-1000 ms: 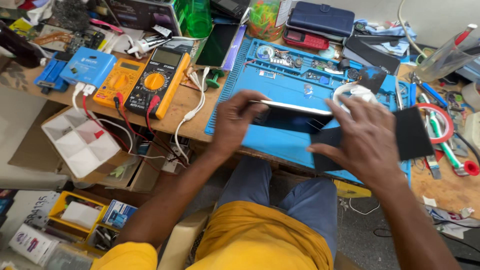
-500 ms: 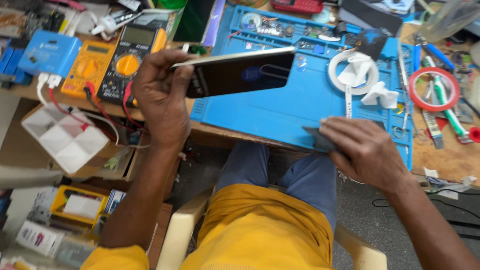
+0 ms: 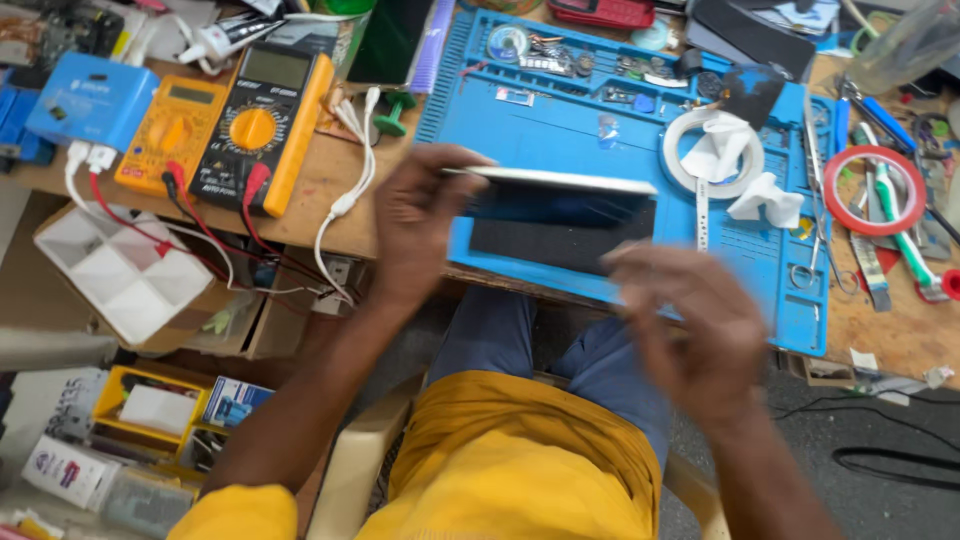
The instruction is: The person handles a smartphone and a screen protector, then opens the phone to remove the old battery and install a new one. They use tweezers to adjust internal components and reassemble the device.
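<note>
Head view: one tablet (image 3: 560, 215), two multimeters (image 3: 255, 125)

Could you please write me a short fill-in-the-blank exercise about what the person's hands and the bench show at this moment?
1. The left hand holds one end of a flat phone above the ____ work mat.
2. The right hand is blurred and holds ____.
3. The roll of white tape lies on the ____.
4. Two multimeters lie to the ____ of the mat.

Missing words: blue; nothing; mat; left
</note>
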